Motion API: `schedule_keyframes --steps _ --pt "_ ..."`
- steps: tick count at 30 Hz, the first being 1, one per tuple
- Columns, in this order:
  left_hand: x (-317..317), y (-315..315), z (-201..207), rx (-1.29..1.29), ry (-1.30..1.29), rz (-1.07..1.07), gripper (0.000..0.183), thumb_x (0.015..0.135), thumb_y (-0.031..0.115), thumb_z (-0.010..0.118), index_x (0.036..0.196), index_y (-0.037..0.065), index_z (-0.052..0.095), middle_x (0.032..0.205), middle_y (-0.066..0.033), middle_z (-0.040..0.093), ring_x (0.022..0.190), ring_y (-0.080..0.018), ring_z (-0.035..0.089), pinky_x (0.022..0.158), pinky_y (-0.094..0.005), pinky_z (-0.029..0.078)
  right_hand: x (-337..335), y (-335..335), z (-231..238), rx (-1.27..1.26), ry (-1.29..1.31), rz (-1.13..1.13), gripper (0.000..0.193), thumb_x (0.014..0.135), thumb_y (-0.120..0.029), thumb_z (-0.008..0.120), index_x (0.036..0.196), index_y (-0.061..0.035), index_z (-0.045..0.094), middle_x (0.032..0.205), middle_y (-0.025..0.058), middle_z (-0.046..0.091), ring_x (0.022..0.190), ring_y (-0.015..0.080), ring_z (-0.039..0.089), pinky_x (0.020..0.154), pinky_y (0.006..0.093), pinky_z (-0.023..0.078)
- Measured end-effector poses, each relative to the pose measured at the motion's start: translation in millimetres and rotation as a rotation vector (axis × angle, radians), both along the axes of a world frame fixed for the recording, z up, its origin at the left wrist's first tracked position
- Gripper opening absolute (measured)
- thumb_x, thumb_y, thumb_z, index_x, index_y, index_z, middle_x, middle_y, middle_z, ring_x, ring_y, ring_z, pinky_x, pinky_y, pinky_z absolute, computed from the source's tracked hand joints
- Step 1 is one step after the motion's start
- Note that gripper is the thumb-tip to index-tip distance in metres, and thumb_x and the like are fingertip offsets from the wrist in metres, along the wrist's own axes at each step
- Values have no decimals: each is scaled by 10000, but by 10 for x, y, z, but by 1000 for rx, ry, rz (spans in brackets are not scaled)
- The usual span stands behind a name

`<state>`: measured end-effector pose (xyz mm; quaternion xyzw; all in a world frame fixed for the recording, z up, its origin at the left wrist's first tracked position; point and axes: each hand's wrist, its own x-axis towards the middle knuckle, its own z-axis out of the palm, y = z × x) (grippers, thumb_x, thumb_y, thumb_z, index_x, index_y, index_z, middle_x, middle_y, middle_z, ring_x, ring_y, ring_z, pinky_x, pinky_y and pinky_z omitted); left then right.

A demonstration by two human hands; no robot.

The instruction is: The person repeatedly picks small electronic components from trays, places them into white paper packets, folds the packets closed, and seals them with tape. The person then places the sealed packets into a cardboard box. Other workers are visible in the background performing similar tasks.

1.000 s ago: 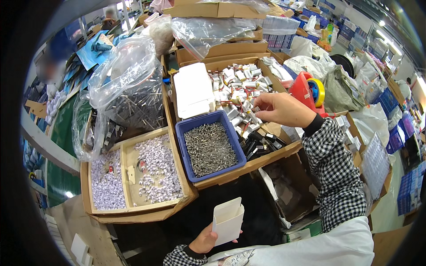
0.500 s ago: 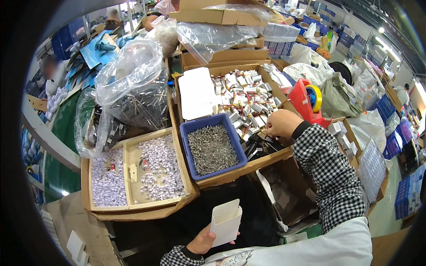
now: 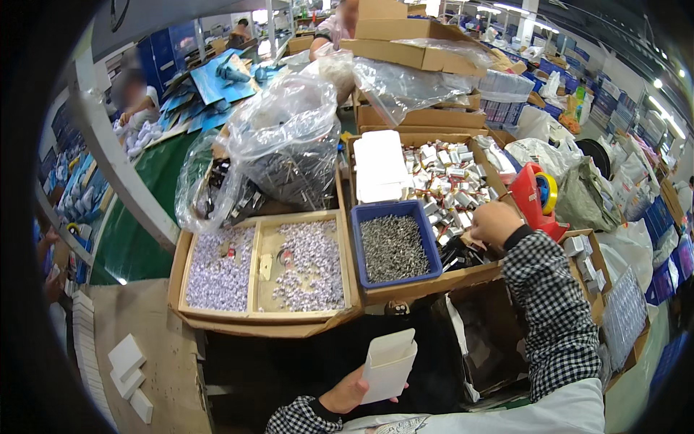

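Low at the front, my left hand (image 3: 348,391) is closed around a small white cardboard box (image 3: 389,367), held upright with its top flap raised. My right hand (image 3: 497,224) reaches into a cardboard carton (image 3: 470,273), fingers curled down at the dark small parts (image 3: 457,254) by its front edge; its fingertips are hidden. Behind that hand lie many small silver-white battery-like packs (image 3: 463,173) with red wires. Left of it stands a blue plastic bin (image 3: 436,254) full of small metal screw-like pieces (image 3: 394,248).
A wooden tray (image 3: 254,278) with two compartments holds tiny pale parts. Black parts fill a clear plastic bag (image 3: 289,137) behind it. A red tape dispenser (image 3: 526,197) stands at right. White boxes (image 3: 128,356) lie on the left board. Other people are beyond.
The view has shifted, so the bench sits farther right and slightly higher or lower in places. My left hand still holds the white box; my right hand stays in the carton.
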<state>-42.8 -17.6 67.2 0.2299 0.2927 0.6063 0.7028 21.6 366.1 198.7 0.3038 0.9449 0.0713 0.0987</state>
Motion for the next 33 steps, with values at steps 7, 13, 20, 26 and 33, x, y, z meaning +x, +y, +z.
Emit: schedule_keyframes --steps 7,13,20,26,33 --pt "8 10 -19 155 88 235 1058 788 775 409 1451 -20 194 1326 -179 444 1155 -250 512 912 -380 477 281 -922 391 -520 1117 49 126 840 -100 661 883 19 656 711 35 637 617 66 554 551 204 428" --pt "63 44 31 132 277 325 1024 805 782 364 1430 -19 238 1276 -155 470 1086 -199 521 887 -344 475 257 -1978 94 -1013 1084 160 101 827 -68 683 899 2 665 769 12 617 617 29 519 521 180 401" --pt "46 -34 83 60 341 382 1097 752 836 365 1425 -22 241 1266 -136 467 1118 -185 498 898 -329 468 177 -2236 -51 -993 759 485 149 817 -117 701 949 -47 695 866 97 680 755 214 652 666 282 514" --pt "23 -42 62 91 225 319 1100 679 823 485 1416 30 288 1309 -110 468 1163 -215 527 894 -367 518 213 -2110 167 -884 859 566 181 783 -75 733 963 -61 711 888 61 631 800 178 632 670 265 526" --pt "47 -74 33 195 346 373 1009 808 760 389 1446 -7 241 1357 -131 411 1177 -191 457 940 -347 438 144 -2133 196 -681 728 789 171 770 -87 737 930 -68 679 860 63 635 739 212 639 626 293 527"
